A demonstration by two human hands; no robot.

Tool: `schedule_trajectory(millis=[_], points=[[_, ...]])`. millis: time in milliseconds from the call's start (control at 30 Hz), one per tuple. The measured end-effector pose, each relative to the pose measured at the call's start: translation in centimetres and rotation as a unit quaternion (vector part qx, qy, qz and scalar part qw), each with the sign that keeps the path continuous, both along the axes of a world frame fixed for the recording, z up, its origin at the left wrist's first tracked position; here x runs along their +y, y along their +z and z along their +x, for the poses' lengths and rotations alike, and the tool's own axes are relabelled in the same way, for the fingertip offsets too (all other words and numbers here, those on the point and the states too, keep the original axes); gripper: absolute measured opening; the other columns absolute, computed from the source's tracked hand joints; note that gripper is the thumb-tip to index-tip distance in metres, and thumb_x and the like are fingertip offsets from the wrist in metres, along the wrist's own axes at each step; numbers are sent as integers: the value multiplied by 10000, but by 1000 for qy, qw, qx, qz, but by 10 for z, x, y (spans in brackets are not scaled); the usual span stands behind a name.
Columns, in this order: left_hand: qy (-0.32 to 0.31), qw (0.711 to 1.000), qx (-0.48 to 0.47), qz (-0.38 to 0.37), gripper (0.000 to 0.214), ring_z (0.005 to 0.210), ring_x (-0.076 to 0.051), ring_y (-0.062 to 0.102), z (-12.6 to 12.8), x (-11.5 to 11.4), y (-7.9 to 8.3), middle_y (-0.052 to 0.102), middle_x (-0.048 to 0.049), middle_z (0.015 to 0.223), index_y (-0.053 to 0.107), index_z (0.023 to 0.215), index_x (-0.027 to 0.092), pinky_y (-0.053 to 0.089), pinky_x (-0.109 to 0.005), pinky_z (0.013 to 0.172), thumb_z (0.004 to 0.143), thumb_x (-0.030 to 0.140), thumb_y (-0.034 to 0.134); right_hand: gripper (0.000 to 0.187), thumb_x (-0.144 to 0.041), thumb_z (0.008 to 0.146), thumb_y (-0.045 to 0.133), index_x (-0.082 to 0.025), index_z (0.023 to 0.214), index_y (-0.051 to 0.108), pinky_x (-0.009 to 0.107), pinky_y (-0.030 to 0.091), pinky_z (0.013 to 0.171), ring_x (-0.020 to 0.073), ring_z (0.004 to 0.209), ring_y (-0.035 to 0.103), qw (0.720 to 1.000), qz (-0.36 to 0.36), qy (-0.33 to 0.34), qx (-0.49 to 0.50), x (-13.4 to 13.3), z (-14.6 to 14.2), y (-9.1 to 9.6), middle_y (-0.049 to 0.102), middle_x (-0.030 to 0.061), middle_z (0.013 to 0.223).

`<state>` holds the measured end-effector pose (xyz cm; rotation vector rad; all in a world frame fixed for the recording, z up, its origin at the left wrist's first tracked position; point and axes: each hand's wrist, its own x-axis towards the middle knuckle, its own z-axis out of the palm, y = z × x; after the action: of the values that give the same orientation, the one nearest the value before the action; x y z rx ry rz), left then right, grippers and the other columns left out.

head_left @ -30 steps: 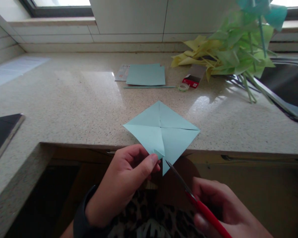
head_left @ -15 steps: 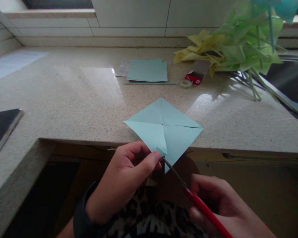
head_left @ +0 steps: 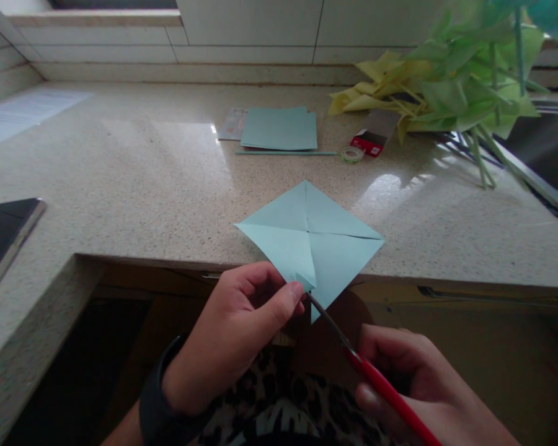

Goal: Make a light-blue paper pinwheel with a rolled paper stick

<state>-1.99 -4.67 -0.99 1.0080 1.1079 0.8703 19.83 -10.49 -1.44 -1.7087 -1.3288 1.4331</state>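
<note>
A light blue creased paper square (head_left: 312, 238) lies turned like a diamond, its near corner hanging over the counter's front edge. My left hand (head_left: 235, 337) pinches that near corner between thumb and fingers. My right hand (head_left: 416, 387) is closed round red-handled scissors (head_left: 376, 381). Their blades point up and left, with the tips at the crease of the paper's near corner, next to my left thumb.
On the speckled counter (head_left: 158, 186) lie a stack of blue sheets (head_left: 279, 128), a thin blue stick (head_left: 286, 153), a tape roll (head_left: 352, 153) and a small red box (head_left: 371, 137). Yellow and green paper pinwheels (head_left: 451, 87) pile at the back right. A dark phone (head_left: 2, 232) rests at the left.
The scissor tips have moved up to the paper's near corner. My left hand keeps its pinch. The view has shifted slightly.
</note>
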Motion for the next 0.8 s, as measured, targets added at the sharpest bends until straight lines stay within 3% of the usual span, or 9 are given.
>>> schedule_trajectory(millis=[333,800], points=[[-6,1000,-11,1,178,698,-115,653,0,1,-1,743,7,751,759,811,191,522,-179,658,919,325,711,390,-570,783,763,-205,688,663,290,518,597,207,709,576,996,-17,77,46,0,14,-12,647,57,735],[5,1000,-4,4,176,687,-97,656,1,-1,-1,745,11,743,758,792,191,522,-143,642,916,310,719,403,-554,770,790,-203,656,629,254,460,542,171,631,551,994,-12,104,28,6,16,-6,608,26,682]])
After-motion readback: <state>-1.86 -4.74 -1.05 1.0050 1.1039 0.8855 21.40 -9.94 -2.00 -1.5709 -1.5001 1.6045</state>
